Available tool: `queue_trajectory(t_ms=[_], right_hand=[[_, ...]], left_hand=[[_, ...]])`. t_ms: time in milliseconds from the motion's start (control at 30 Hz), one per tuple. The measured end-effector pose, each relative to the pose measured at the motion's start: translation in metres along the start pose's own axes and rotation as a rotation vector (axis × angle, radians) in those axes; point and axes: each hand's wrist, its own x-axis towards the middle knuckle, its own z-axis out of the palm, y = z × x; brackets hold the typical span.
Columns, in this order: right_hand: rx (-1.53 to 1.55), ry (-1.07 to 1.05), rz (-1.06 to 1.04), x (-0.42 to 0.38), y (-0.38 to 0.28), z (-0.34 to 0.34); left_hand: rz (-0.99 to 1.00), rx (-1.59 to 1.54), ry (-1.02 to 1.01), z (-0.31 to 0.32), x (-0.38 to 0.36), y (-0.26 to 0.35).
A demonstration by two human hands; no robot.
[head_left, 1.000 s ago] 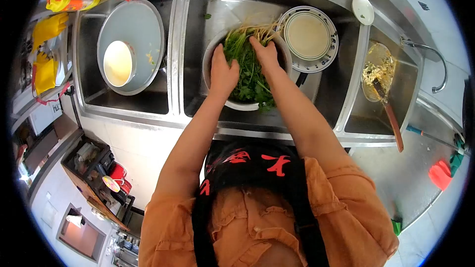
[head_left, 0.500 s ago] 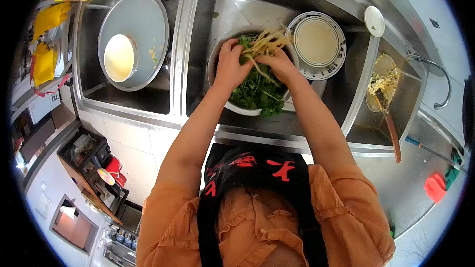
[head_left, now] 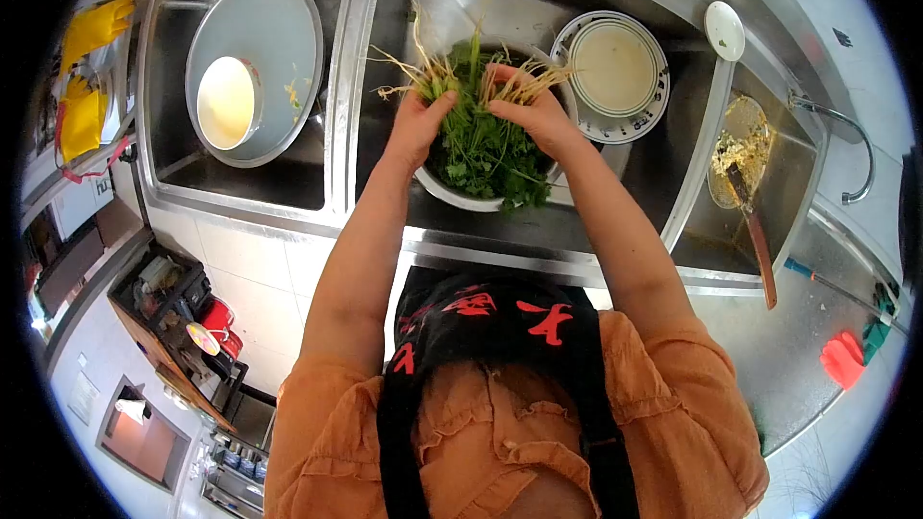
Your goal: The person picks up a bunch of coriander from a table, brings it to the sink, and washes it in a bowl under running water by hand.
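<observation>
A leafy bunch of cilantro (head_left: 492, 159) with pale roots fills a round metal pot (head_left: 460, 200) in the middle sink. My left hand (head_left: 420, 123) is closed around one cluster of stems, its roots splaying out over the pot's left rim. On the other side, my right hand (head_left: 540, 117) grips a second cluster, with roots spreading past the fingers to the right. Between the two hands more green stems stand up. Some leaves hang over the pot's near edge. The inside of the pot is mostly hidden by the greens.
Stacked patterned plates (head_left: 615, 67) sit right of the pot. The left sink holds a large grey basin (head_left: 288, 139) with a white bowl (head_left: 227, 106) inside. Farther right are a white ladle (head_left: 725, 31), a strainer with food scraps (head_left: 742, 146), a wooden-handled brush (head_left: 758, 250) and a curved faucet (head_left: 865, 159).
My hands have moved apart, splitting the root ends into two clusters, left and right. The roots, earlier gathered at the right hand, now fan out on both sides. The view has shifted slightly.
</observation>
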Motion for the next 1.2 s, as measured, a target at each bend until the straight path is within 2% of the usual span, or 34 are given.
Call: queue_trajectory(t_ms=[133, 233, 367, 467, 600, 633, 733, 833, 933, 1033, 1100, 1133, 1200], right_hand=[[-0.297, -0.002, 0.055, 0.009, 0.009, -0.001], [-0.253, 0.097, -0.040, 0.007, 0.020, 0.001], [-0.084, 0.194, -0.097, -0.002, 0.024, -0.005], [-0.032, 0.231, -0.131, -0.007, 0.028, -0.014], [-0.020, 0.292, -0.120, -0.013, 0.027, -0.010], [-0.013, 0.311, -0.117, -0.013, 0.024, -0.008], [0.022, 0.345, -0.079, -0.009, 0.024, -0.006], [0.107, 0.424, -0.068, -0.006, 0.015, 0.004], [0.133, 0.573, 0.026, 0.014, 0.025, -0.005], [0.173, 0.586, 0.207, 0.034, 0.025, -0.012], [0.201, 0.477, 0.402, 0.045, 0.014, -0.015], [0.216, 0.421, 0.501, 0.049, 0.009, -0.016], [-0.050, 0.516, 0.509, 0.063, 0.018, -0.018]], left_hand=[[0.083, 0.055, -0.081, 0.005, -0.006, 0.004], [0.195, 0.436, -0.093, 0.005, -0.007, 0.009], [0.371, 0.409, 0.048, -0.007, -0.004, -0.005], [0.401, 0.250, 0.058, -0.016, -0.001, -0.013], [0.518, 0.326, 0.062, -0.005, -0.009, -0.007], [0.441, 0.346, 0.081, 0.002, -0.017, 0.001], [0.484, 0.356, 0.089, -0.001, -0.014, -0.003], [0.405, 0.468, 0.118, 0.003, -0.012, 0.009], [0.408, 0.567, -0.008, 0.007, -0.008, 0.024], [0.455, 0.752, -0.053, 0.006, 0.000, 0.024], [0.485, 0.836, -0.061, 0.007, 0.003, 0.023], [0.499, 0.770, -0.005, 0.011, 0.003, 0.023], [0.524, 0.637, 0.107, 0.021, 0.002, 0.020]])
